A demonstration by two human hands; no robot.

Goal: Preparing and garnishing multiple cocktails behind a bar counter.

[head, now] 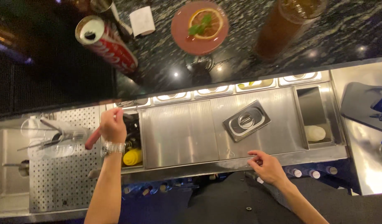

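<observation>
Gripping a red-handled tool (92, 138), the left hand (113, 125) is closed around it, left of the steel counter lid (180, 135). A yellow squeeze bottle (132, 157) lies just below that hand. A small steel lid (246, 120) rests on the counter lid. The right hand (267, 167), fingers loosely curled and holding nothing, touches the counter lid's front edge. A garnished pink drink (200, 27) stands well behind.
</observation>
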